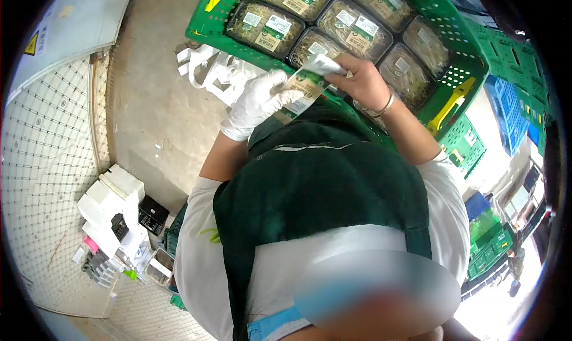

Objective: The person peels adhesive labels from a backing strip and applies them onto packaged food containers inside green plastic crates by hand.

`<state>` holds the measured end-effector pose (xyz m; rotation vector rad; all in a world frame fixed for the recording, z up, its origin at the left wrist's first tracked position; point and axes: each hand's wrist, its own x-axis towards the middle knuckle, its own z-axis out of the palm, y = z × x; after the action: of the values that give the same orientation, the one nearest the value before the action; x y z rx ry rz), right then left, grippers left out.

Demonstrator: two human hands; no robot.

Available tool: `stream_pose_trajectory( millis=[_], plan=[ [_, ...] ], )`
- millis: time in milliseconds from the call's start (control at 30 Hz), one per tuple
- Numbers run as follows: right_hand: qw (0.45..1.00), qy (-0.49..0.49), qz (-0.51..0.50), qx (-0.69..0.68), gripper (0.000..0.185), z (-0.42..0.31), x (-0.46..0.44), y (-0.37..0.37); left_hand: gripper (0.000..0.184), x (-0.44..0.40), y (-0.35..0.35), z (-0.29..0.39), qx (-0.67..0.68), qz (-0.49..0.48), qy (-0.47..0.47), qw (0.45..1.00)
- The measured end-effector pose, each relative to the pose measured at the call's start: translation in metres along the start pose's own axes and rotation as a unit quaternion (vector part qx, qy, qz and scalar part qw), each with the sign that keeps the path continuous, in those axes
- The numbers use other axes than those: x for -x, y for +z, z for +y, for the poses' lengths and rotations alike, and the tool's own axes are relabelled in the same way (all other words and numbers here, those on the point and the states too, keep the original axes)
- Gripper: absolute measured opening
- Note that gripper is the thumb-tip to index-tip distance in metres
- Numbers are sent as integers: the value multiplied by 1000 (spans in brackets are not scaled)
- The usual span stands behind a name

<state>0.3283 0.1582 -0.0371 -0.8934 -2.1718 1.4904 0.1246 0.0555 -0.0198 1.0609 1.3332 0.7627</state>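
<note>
My left hand (257, 102), in a white glove, is closed on the lower left part of a flat, shiny strip of labels (308, 86) with green, brown and white printing. My bare right hand (359, 82), with a bracelet at the wrist, pinches the strip's upper right end. Both hands are at the near edge of a green crate (351, 111). Inside the crate sit several black trays of sprouts (266, 31) under clear lids with white and brown labels. My fingers hide part of the strip.
White straps (208, 73) lie beside the crate's left corner. Yellow handles (451, 106) sit on the crate's ends. White boxes (110, 201) and a black device (153, 215) stand at lower left. More green crates (468, 141) and a blue crate (506, 114) are at right.
</note>
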Motion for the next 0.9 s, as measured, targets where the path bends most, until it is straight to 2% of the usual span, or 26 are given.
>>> stream_pose_trajectory(
  millis=[33,67,100,133,167,200,267,333,367,433,533,567,667,700,767,800,833,900],
  plan=[
    [999,16,-30,-5,19,-6,0,2,27,0,5,5,64,11,14,998],
    [998,37,-20,-45,17,-16,2,8,25,-5,19,9,119,70,63,988],
    [995,58,-10,-85,15,-26,2,13,18,-6,17,9,58,72,71,993],
    [999,51,-11,-12,14,-33,1,14,16,-4,17,12,10,85,43,995],
    [999,51,-13,-14,14,-33,0,16,15,-2,17,16,-39,97,15,994],
    [1000,22,9,11,14,-30,-2,16,15,0,15,12,-38,97,13,994],
    [991,-16,87,103,14,-9,-11,8,20,0,7,1,-168,55,18,984],
    [957,109,138,228,24,13,-27,-27,20,10,-11,-12,-17,73,-23,997],
    [958,118,154,209,26,40,-28,-33,17,17,-20,-20,61,96,-49,992],
    [943,157,32,291,27,83,-21,-16,11,26,-34,-25,47,125,-19,991],
    [924,153,-3,350,30,118,-2,43,10,33,-39,-44,144,138,-55,978],
    [911,100,29,399,34,145,2,56,10,33,-38,-40,146,142,-58,977],
    [886,30,88,454,49,133,3,45,18,32,-42,-42,119,85,-45,988],
    [849,73,84,517,50,127,4,37,18,32,-39,-41,118,82,-46,989],
    [903,169,101,382,50,115,4,17,25,23,-26,-33,188,93,28,977],
    [950,284,55,119,48,69,-5,3,32,18,-20,-24,143,69,28,987],
    [952,250,40,-173,42,28,-4,-4,29,14,-8,-15,195,76,24,978],
    [957,115,-3,-265,32,8,3,5,27,7,-3,-9,130,14,-4,991]
  ],
)
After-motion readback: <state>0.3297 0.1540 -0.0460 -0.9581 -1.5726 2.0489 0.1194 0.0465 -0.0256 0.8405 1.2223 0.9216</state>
